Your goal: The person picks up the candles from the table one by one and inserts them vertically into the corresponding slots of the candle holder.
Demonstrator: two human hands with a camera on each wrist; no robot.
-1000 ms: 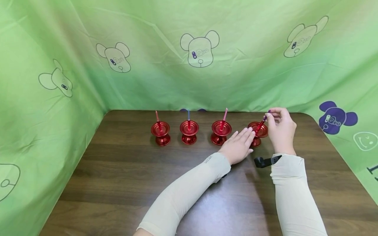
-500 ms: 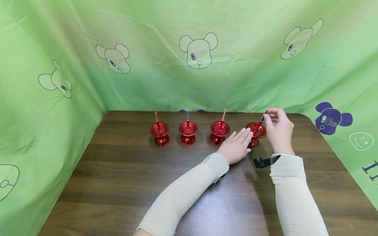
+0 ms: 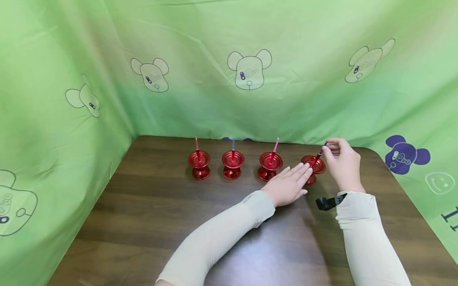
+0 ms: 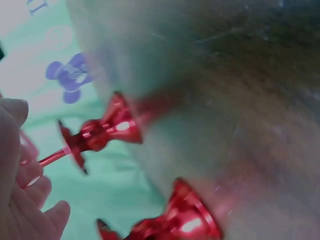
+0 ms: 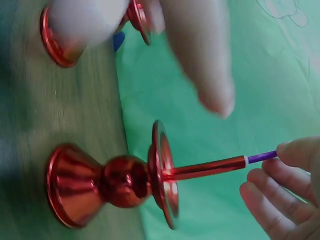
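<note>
The right hand [image 3: 345, 169] pinches the upper end of a thin purple candle [image 5: 262, 157] between thumb and finger. Its lower end sits in the slim red tube of the rightmost red metal candle holder [image 5: 126, 181]. That holder stands upright on the table. The left hand [image 3: 288, 187] is held with fingers straight in front of this holder, hiding part of its cup and stem in the head view. Whether those fingers touch the holder cannot be told; in the right wrist view they appear apart from its tube.
Three matching holders stand in a row to the left, bearing a pink candle [image 3: 276, 144], a blue candle [image 3: 233, 143] and a red candle [image 3: 196, 143]. The brown wooden table [image 3: 161, 222] is bordered by a green printed cloth [image 3: 200, 99].
The head view has shifted slightly. The right hand keeps its pinch on the purple candle at the rightmost holder, and the left hand stays in front of it.
</note>
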